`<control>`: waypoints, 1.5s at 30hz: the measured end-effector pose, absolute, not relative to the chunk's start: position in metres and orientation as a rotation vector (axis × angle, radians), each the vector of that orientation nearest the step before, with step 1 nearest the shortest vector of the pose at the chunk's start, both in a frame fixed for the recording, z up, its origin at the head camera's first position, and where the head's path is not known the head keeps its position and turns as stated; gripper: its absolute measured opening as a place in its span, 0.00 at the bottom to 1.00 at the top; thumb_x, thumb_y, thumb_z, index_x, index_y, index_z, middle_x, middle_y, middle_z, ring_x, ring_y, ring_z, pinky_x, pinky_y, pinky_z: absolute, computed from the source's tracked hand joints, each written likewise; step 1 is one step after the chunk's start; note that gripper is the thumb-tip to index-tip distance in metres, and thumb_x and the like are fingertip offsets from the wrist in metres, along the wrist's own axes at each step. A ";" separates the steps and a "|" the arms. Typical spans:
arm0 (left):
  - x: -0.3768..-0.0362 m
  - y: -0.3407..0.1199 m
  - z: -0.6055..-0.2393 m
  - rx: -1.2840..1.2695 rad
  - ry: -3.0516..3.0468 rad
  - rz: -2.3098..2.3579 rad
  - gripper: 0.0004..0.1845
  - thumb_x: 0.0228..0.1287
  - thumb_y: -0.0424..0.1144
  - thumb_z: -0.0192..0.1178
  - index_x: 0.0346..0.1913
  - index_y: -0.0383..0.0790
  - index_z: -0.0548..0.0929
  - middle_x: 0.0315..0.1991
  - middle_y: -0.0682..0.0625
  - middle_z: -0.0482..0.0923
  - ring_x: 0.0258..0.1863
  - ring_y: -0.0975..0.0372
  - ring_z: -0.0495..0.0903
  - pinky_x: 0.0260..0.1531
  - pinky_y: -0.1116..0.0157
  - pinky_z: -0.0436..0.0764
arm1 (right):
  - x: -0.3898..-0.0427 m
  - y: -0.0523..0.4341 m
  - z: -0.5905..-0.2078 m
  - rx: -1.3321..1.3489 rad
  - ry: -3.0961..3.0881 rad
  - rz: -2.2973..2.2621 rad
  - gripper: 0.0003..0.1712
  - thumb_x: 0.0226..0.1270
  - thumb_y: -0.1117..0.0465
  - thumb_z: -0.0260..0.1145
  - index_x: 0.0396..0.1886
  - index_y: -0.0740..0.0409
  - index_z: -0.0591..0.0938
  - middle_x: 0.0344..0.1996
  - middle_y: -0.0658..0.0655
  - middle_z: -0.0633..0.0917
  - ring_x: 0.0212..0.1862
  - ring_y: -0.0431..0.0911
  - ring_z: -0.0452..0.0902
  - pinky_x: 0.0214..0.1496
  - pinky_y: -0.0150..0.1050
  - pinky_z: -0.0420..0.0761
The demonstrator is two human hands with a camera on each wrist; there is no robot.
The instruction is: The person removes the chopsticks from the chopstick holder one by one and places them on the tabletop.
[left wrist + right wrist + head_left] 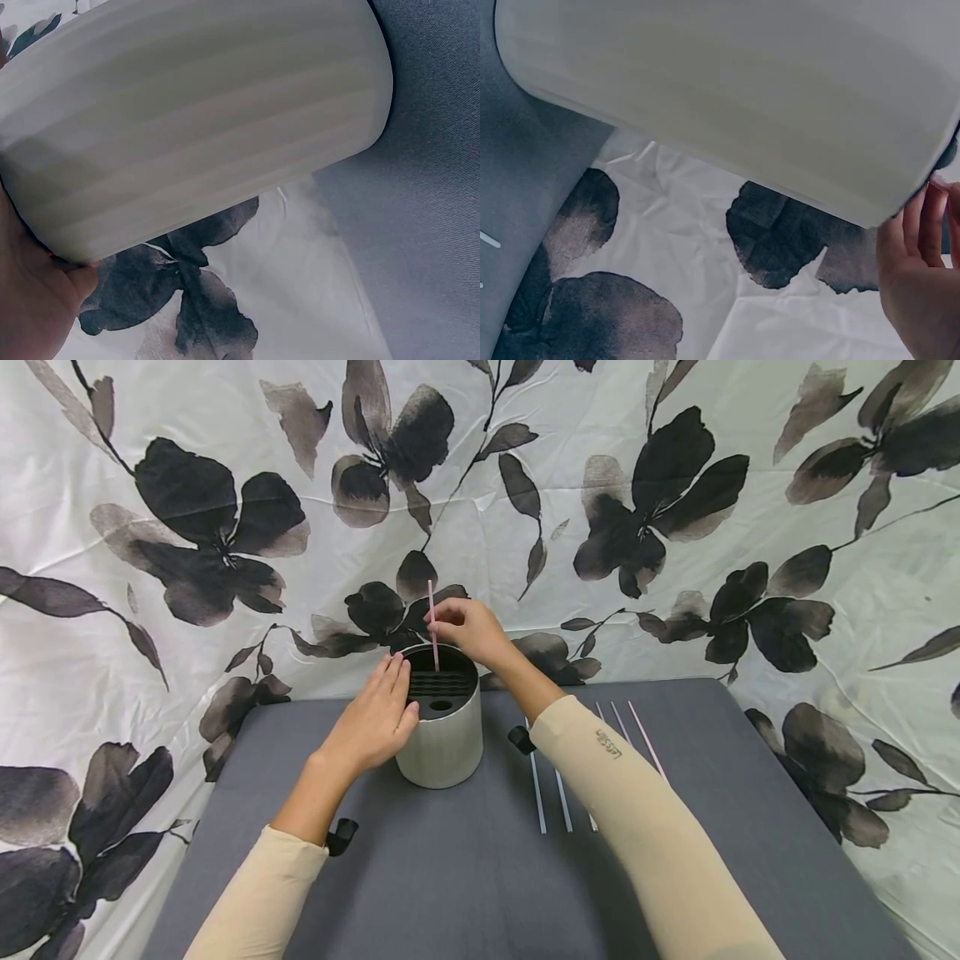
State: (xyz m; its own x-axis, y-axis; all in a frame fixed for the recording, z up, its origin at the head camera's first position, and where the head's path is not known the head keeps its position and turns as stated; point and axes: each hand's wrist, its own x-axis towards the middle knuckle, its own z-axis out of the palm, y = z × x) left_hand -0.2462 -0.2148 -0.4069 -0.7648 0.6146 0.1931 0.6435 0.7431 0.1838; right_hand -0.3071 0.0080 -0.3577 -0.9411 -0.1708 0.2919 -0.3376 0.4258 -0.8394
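A round off-white holder (442,758) stands on the grey table, its top fitted with a black slotted insert (423,705) that has a round hole near the front. My right hand (467,627) pinches a thin pink straw (432,602) upright above the back of the holder; its lower end reaches inside the rim. My left hand (375,718) rests with straight fingers against the holder's left rim. The wrist views show mostly the holder's pale side wall (195,142), with part of the right hand (919,262) at its top edge.
Several thin straws lie on the grey table (450,877) to the right, among them a blue straw (537,793) and a pink straw (647,739); the right forearm covers part of them. A floral cloth (525,560) hangs behind the table.
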 end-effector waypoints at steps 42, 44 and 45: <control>-0.245 -0.215 -0.403 -1.032 -2.843 -0.376 0.38 0.80 0.49 0.37 0.81 0.26 0.48 0.84 0.33 0.42 0.84 0.44 0.39 0.82 0.47 0.47 | -0.253 0.122 -0.289 0.341 -1.860 1.903 0.17 0.70 0.64 0.70 0.56 0.67 0.84 0.43 0.61 0.87 0.45 0.49 0.88 0.49 0.39 0.89; -0.245 -0.215 -0.403 -1.034 -2.843 -0.377 0.38 0.80 0.49 0.37 0.81 0.26 0.48 0.84 0.33 0.42 0.84 0.44 0.39 0.83 0.47 0.47 | -0.249 0.131 -0.292 0.324 -1.852 1.904 0.18 0.70 0.64 0.70 0.56 0.68 0.83 0.43 0.61 0.87 0.45 0.48 0.88 0.49 0.39 0.89; -0.245 -0.215 -0.403 -1.037 -2.840 -0.376 0.38 0.80 0.49 0.37 0.81 0.26 0.48 0.83 0.33 0.42 0.84 0.43 0.39 0.82 0.47 0.47 | -0.248 0.136 -0.294 0.315 -1.854 1.900 0.18 0.70 0.64 0.70 0.56 0.68 0.84 0.43 0.61 0.87 0.45 0.48 0.88 0.48 0.39 0.89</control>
State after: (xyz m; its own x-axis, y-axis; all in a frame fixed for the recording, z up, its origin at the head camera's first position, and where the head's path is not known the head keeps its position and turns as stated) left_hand -0.2449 -0.2146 -0.4027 -0.7642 0.6217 0.1719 0.6450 0.7383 0.1972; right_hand -0.2480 0.1361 -0.2938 -0.8661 0.1662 0.4714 -0.4753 0.0176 -0.8796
